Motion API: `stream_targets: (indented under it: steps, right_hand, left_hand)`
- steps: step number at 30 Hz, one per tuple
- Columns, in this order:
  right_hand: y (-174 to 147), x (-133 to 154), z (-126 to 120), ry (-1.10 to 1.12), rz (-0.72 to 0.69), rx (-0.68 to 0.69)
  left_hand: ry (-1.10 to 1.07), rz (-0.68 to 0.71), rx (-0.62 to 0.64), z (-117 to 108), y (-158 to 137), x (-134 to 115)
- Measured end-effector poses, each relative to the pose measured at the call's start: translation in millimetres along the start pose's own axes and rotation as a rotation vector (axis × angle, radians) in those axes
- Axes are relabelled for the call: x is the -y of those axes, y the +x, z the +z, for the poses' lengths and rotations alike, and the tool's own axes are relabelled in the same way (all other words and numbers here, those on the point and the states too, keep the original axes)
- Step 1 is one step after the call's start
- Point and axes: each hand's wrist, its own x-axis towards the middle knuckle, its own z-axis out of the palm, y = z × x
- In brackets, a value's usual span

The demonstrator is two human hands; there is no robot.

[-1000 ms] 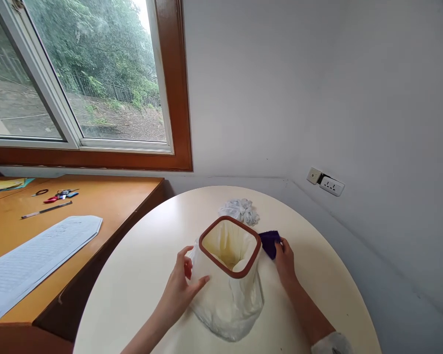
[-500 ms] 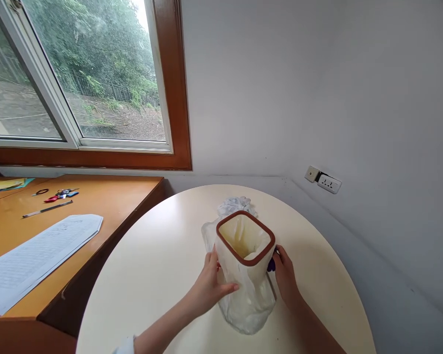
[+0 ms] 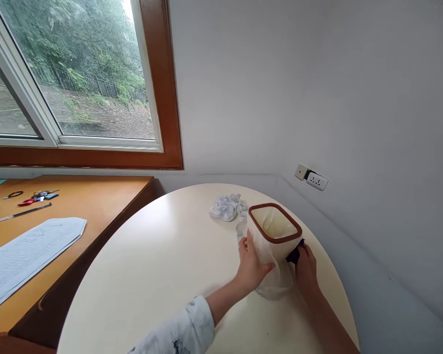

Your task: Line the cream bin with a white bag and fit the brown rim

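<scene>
A small trash bin [image 3: 280, 248] with a brown rim [image 3: 277, 240] stands at the right of the round table, tilted a little. A translucent plastic bag [image 3: 275, 287] lines it and hangs loosely down its outside. My left hand [image 3: 251, 263] is clasped around the bin's left side, over the bag, thumb toward me. On the other side, my right hand [image 3: 305, 268] pinches a dark purple, cloth-like thing [image 3: 293, 255] against the bin's right side. Part of that thing is hidden behind my fingers. A crumpled whitish plastic bag [image 3: 226, 207] lies behind the bin, to its left.
The round cream table [image 3: 151, 275] reaches close to the wall, where a power socket [image 3: 317, 181] is fixed. At left, a wooden desk [image 3: 114, 196] holds papers [image 3: 40, 250], a pen [image 3: 21, 213], keys [image 3: 40, 195] and a black ring [image 3: 15, 194]. Above it is a window [image 3: 96, 73].
Both hands have carried the bin away from me across the table, and the view has turned slightly right. More of the dark purple thing shows. The crumpled bag is now uncovered.
</scene>
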Motion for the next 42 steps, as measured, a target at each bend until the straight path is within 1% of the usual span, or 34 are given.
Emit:
stream_targets:
  steps: [4, 7, 10, 12, 13, 14, 16, 19, 21, 24, 26, 29, 31, 33, 42]
  right_hand:
    - [13.9, 4.1, -11.2, -0.127, -0.016, -0.144]
    - [17.7, 11.0, -25.9, -0.182, -0.056, -0.234]
    - [11.5, 16.2, -45.2, -0.269, -0.110, -0.354]
    - [0.8, 16.5, -59.1, -0.378, -0.140, -0.374]
    - [-6.3, 15.3, -66.1, -0.455, -0.150, -0.347]
    - [-14.2, 13.4, -73.1, -0.536, -0.156, -0.289]
    - [-31.0, 7.0, -86.2, -0.676, -0.149, -0.099]
    - [-52.8, -6.1, -101.2, -0.829, -0.133, 0.219]
    - [-62.7, -14.3, -105.5, -0.928, -0.195, 0.358]
    - [-71.8, -22.4, -101.5, -1.073, -0.382, 0.486]
    - [-76.1, -25.2, -94.5, -1.188, -0.478, 0.527]
    - [-80.7, -28.1, -84.9, -1.337, -0.547, 0.496]
    - [-82.3, -29.9, -81.7, -1.400, -0.555, 0.466]
    - [-83.0, -31.2, -80.8, -1.435, -0.550, 0.454]
    - [-81.2, -28.1, -79.5, -1.459, -0.527, 0.475]
  left_hand:
    - [0.050, -0.006, -0.024, 21.4, 15.7, 2.3]
    - [0.060, -0.016, -0.006, 32.7, 27.0, 1.9]
    - [0.075, -0.018, 0.033, 39.7, 36.0, -2.1]
    - [0.103, -0.023, 0.065, 40.0, 39.5, -6.5]
    - [0.122, -0.023, 0.090, 37.9, 40.0, -8.7]
    - [0.144, -0.018, 0.120, 34.1, 39.6, -10.7]
    - [0.192, 0.007, 0.190, 21.0, 36.3, -12.4]
    - [0.258, 0.055, 0.247, -10.4, 31.1, -5.2]
    - [0.300, 0.084, 0.203, -35.9, 34.1, 7.1]
    - [0.391, 0.112, 0.022, -74.8, 54.8, 32.6]
    - [0.442, 0.072, -0.107, -96.7, 75.6, 49.5]
    - [0.443, 0.007, -0.168, -116.5, 105.0, 67.1]
    - [0.429, -0.016, -0.167, -118.8, 118.8, 72.2]
    - [0.411, -0.017, -0.157, -113.6, 128.2, 73.7]
    - [0.373, 0.040, -0.154, -60.8, 152.3, 69.5]
